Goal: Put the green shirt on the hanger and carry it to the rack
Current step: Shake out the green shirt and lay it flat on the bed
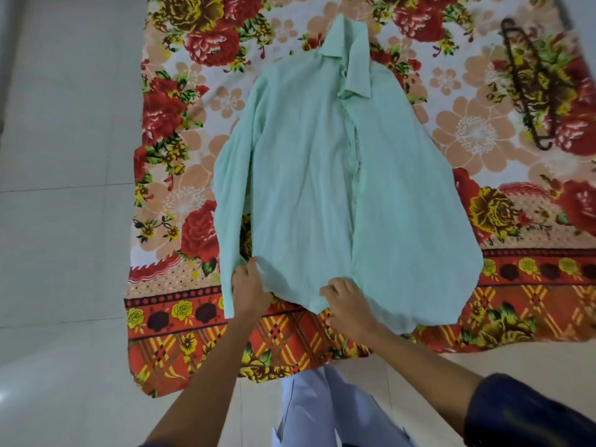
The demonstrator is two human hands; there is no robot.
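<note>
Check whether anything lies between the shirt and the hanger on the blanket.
Nothing visible does. The green shirt lies flat mid-blanket, both hands at its hem; the hanger lies apart to its right, with only bare floral blanket between them.

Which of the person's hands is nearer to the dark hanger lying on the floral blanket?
The right hand. It holds the green shirt's hem, below-left of the hanger. The left hand grips the hem further left, farther away.

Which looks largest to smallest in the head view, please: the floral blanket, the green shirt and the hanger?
1. floral blanket
2. green shirt
3. hanger, though it lies farther from the camera, so it looks smaller than it is.
</note>
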